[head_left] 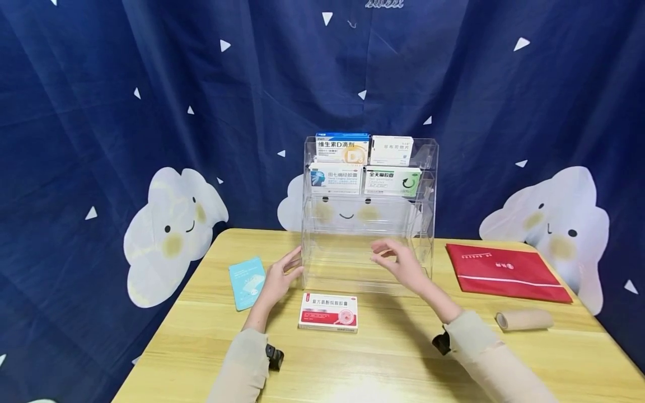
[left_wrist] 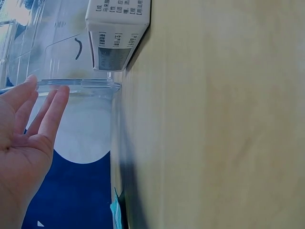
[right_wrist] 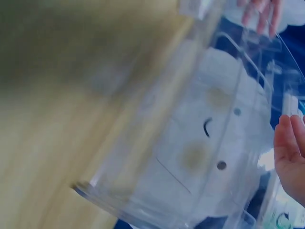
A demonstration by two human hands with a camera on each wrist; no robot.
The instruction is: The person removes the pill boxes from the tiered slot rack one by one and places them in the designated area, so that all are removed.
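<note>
A clear acrylic tiered rack [head_left: 370, 263] stands upright on the table. My left hand [head_left: 278, 280] is at its left side, fingertips at the edge; the left wrist view shows these fingers [left_wrist: 57, 109] extended. In front of the lower tiers, my right hand [head_left: 403, 266] hovers with loosely bent fingers and holds nothing. A red and white medicine box [head_left: 328, 312] lies flat before the rack. On the top tier sit a blue, white and orange box [head_left: 342, 149] and a small white box [head_left: 391, 151]. Below them are a white-blue box [head_left: 335, 179] and a white-green box [head_left: 392, 182].
A light blue packet [head_left: 247, 283] lies left of my left hand. To the right are a red flat pouch [head_left: 508, 273] and a beige roll [head_left: 524, 319]. Behind the wooden table [head_left: 393, 364] hangs a dark blue curtain [head_left: 282, 73] with clouds.
</note>
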